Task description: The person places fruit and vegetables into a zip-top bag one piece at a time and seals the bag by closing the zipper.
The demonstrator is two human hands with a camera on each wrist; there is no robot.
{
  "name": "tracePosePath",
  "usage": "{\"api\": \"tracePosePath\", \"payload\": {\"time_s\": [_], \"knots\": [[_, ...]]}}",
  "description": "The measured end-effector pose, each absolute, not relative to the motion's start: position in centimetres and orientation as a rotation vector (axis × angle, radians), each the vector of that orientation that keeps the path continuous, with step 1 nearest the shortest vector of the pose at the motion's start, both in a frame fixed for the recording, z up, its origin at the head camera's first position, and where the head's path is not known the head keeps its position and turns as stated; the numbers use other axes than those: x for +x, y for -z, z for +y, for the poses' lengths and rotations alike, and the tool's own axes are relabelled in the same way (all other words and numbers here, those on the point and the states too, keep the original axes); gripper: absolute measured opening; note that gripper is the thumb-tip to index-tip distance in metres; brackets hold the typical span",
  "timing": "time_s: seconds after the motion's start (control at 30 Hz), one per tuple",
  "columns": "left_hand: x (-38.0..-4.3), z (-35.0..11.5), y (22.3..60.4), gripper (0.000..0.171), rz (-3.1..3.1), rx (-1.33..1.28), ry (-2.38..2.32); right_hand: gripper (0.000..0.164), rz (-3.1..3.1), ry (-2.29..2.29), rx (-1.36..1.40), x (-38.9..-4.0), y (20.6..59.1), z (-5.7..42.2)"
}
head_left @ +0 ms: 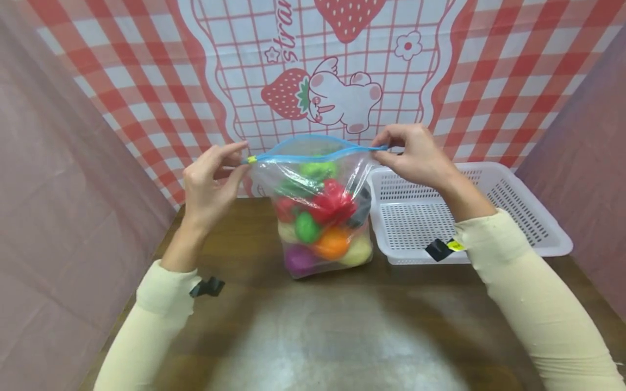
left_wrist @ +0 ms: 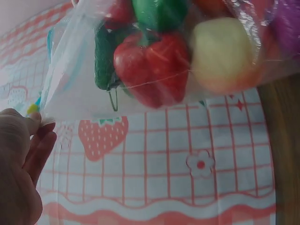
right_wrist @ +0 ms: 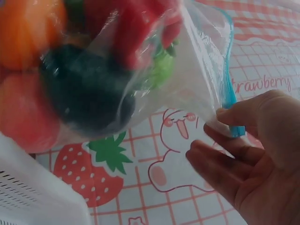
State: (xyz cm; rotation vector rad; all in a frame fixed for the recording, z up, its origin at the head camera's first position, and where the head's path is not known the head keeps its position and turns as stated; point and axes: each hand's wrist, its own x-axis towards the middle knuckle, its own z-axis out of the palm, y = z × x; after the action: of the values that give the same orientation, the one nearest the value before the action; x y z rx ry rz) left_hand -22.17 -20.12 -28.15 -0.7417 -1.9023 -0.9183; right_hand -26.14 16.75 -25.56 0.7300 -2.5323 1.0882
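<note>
A clear zip bag (head_left: pixel 318 212) with a blue zip edge stands upright on the brown table, its mouth parted. Inside lie several toy vegetables and fruits, among them a red bell pepper (left_wrist: pixel 152 65), an orange one (head_left: pixel 332 243), a purple one (head_left: pixel 299 259) and a dark green one (right_wrist: pixel 86 89). My left hand (head_left: pixel 212 182) pinches the bag's left top corner, beside the yellow zip slider (head_left: pixel 251 159). At the opposite top corner, my right hand (head_left: pixel 415 155) pinches the blue zip end (right_wrist: pixel 236 130) between thumb and fingers.
A white perforated plastic basket (head_left: pixel 543 217) sits right of the bag, partly beneath my right forearm. Behind hangs a red-and-white checked cloth (head_left: pixel 142 81) with strawberry prints. Pinkish curtains (head_left: pixel 63 217) flank both sides of the wooden table (head_left: pixel 293 331).
</note>
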Motion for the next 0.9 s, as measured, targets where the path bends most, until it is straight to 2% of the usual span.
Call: {"api": "tracePosePath", "payload": {"time_s": [0.3,0.63,0.9], "knots": [[-22.5,-17.6,27.9,0.035,-1.802,-0.812,0.984,0.032,-2.680,-1.025,0.717,-24.8,22.3,15.2],[-22.3,-17.2,27.9,0.028,-1.766,-0.877,0.955,0.025,-2.418,-0.732,1.185,-22.5,21.2,7.4],[-22.2,-17.2,28.1,0.022,-1.769,-0.916,0.887,0.022,-2.408,-0.670,1.206,-22.7,21.7,4.2]]}}
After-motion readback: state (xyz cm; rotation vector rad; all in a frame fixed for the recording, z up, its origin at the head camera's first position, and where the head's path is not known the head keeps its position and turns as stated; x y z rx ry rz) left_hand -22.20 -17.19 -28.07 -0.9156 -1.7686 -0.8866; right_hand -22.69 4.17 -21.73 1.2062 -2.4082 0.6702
